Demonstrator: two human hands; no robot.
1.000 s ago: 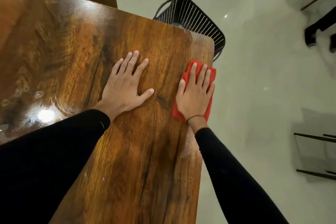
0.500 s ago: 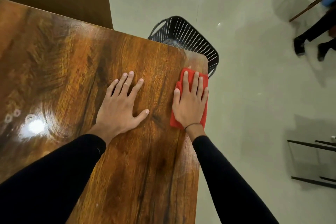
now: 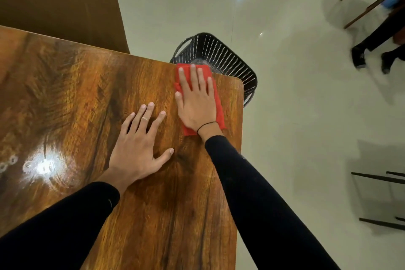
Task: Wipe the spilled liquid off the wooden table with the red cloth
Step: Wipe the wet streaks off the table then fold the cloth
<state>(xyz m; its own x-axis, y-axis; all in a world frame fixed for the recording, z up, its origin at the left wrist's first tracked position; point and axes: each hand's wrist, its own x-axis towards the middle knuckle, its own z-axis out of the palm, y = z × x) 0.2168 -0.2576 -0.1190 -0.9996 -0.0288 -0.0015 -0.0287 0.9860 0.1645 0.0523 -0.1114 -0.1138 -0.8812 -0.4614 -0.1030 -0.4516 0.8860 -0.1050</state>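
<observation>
Two hands: both lie on the wooden table [image 3: 166, 215], each in a black sleeve
Right hand [image 3: 197, 103]: fingers straight, pressing flat on the red cloth [image 3: 219, 107]; a thin dark band circles the wrist
Left hand [image 3: 137, 149]: fingers spread and flat on bare wood, grasping nothing; a ring shows on one finger
One cloth: folded, at the table's far right corner; its far end reaches the far edge, its right side lies just inside the right edge
Table edges: far edge runs across the upper part of the view; the rounded corner sits just right of the cloth; the right edge drops to pale floor [image 3: 306, 138]
Open room: broad bare wood to the left of both hands and toward the viewer; floor beyond the right edge
One basket [image 3: 221, 55]: black, perforated, on the floor just beyond the corner
One brown chair back [image 3: 61, 6]: behind the far edge
Wet marks [image 3: 28, 165]: small rings near a bright glare at the left
Two feet [image 3: 370, 59]: another person's, far right
</observation>
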